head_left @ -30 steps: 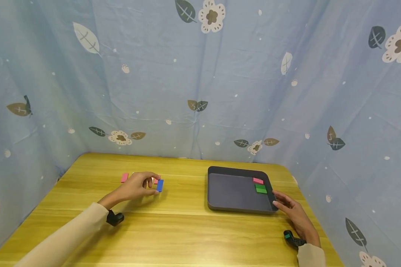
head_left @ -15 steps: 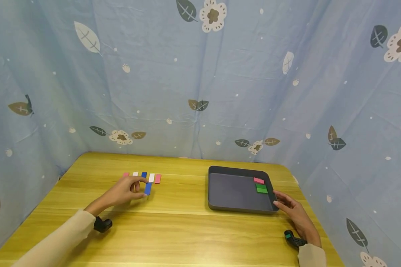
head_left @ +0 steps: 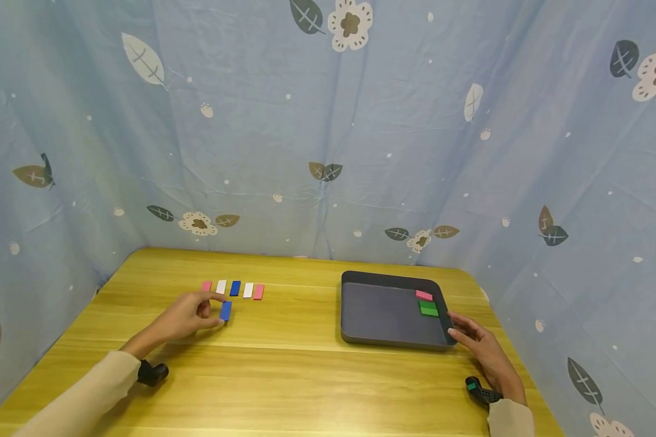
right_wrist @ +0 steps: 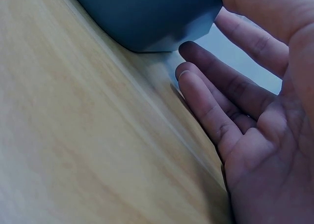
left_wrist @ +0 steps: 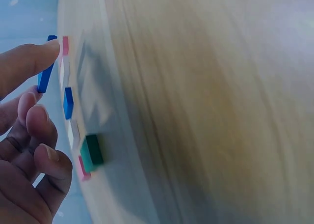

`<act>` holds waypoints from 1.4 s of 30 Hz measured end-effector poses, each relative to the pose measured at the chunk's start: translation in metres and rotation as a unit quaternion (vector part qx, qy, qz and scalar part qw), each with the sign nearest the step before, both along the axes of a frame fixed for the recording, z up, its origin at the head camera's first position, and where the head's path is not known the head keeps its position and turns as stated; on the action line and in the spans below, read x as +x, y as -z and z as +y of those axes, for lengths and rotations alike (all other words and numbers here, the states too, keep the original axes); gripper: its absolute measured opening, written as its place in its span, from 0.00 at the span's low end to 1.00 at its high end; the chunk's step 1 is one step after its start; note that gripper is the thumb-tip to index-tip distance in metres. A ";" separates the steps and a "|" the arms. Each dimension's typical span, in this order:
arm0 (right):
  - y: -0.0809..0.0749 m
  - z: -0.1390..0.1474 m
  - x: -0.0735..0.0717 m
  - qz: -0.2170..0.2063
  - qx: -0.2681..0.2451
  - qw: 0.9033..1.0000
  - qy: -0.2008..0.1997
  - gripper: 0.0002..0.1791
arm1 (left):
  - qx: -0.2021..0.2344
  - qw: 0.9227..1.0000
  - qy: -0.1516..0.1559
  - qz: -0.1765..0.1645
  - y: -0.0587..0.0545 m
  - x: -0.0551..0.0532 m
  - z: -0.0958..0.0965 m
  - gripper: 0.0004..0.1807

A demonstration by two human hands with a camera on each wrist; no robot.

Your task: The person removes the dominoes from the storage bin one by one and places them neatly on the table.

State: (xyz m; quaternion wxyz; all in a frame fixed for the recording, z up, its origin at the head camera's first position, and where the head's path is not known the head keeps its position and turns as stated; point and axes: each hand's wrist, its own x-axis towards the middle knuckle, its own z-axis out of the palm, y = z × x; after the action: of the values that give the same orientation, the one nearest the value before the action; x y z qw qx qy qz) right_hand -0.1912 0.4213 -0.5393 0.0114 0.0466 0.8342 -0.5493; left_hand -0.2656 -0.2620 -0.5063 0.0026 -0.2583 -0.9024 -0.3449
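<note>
My left hand [head_left: 188,317] pinches a blue domino block [head_left: 226,311] between thumb and index finger, just in front of a row of blocks. The row runs from a pink block [head_left: 206,285] through a white block [head_left: 221,286], a blue one [head_left: 235,288] and another white one [head_left: 248,290] to a pink one [head_left: 259,292]. By the row's left end is a green block [left_wrist: 91,153], seen in the left wrist view and hidden behind the hand from the head. My right hand [head_left: 486,355] rests its thumb and index fingertips at the tray's right side, the other fingers loosely extended.
The dark grey tray [head_left: 396,346] stands right of centre on the wooden table [head_left: 295,388]. Inside, near its right wall, lie a pink block [head_left: 423,295] and green blocks [head_left: 429,309]. A patterned blue curtain [head_left: 284,133] encloses the table's back and sides.
My left hand has moved left with the blue block, from the row's right end towards its left, uncovering most of the row. The right hand and tray have stayed in place.
</note>
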 end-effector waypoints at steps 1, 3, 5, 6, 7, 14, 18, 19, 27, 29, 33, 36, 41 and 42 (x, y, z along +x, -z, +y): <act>0.000 0.000 0.000 0.000 0.000 1.000 -0.001 0.38 | -0.001 1.000 -0.003 -0.001 0.000 0.000 -0.002 0.25; 0.000 0.001 0.000 0.001 -0.001 1.000 -0.003 0.38 | -0.003 1.000 -0.011 -0.004 0.001 0.001 -0.005 0.25; 0.000 0.001 0.000 0.002 -0.001 1.000 -0.006 0.38 | -0.008 1.000 -0.020 -0.004 0.001 0.001 -0.008 0.25; 0.000 0.001 0.000 0.003 -0.001 1.000 -0.007 0.37 | -0.010 1.000 -0.023 -0.004 0.001 0.002 -0.009 0.25; 0.000 0.001 0.000 0.004 -0.002 1.000 -0.008 0.37 | -0.013 1.000 -0.026 -0.004 0.001 0.002 -0.011 0.25; 0.001 0.002 0.000 0.008 0.000 1.000 -0.009 0.37 | -0.020 0.999 -0.038 0.001 0.002 0.000 -0.016 0.24; 0.001 0.002 0.001 0.011 0.002 1.000 -0.009 0.37 | -0.032 0.999 -0.039 0.000 0.003 -0.002 -0.018 0.24; 0.001 0.002 0.001 0.012 0.001 1.000 -0.009 0.37 | -0.035 0.999 -0.040 0.000 0.004 -0.002 -0.019 0.24; 0.000 0.000 0.000 0.006 -0.003 1.000 -0.001 0.37 | -0.045 0.998 -0.039 -0.006 0.006 -0.001 -0.020 0.24; 0.000 0.000 0.000 0.005 -0.003 1.000 0.000 0.37 | -0.047 0.998 -0.038 -0.007 0.005 -0.002 -0.020 0.24; -0.001 0.000 0.000 0.002 -0.001 1.000 0.001 0.37 | -0.048 0.998 -0.037 -0.011 0.004 -0.002 -0.019 0.24; -0.001 0.000 -0.001 0.001 -0.001 1.000 0.003 0.37 | -0.048 0.998 -0.037 -0.014 0.003 -0.002 -0.018 0.25; 0.000 0.000 -0.002 0.001 -0.005 1.000 0.004 0.37 | -0.047 0.998 -0.034 -0.019 0.003 -0.003 -0.017 0.26; 0.000 0.000 -0.002 0.000 -0.005 1.000 0.004 0.37 | -0.046 0.998 -0.034 -0.021 0.003 -0.003 -0.016 0.26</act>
State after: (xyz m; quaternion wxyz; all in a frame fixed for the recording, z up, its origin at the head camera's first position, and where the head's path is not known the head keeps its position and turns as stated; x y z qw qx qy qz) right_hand -0.1928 0.4216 -0.5390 0.0100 0.0499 0.8315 -0.5532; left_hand -0.2685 -0.2782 -0.5091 -0.0162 -0.2202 -0.9253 -0.3084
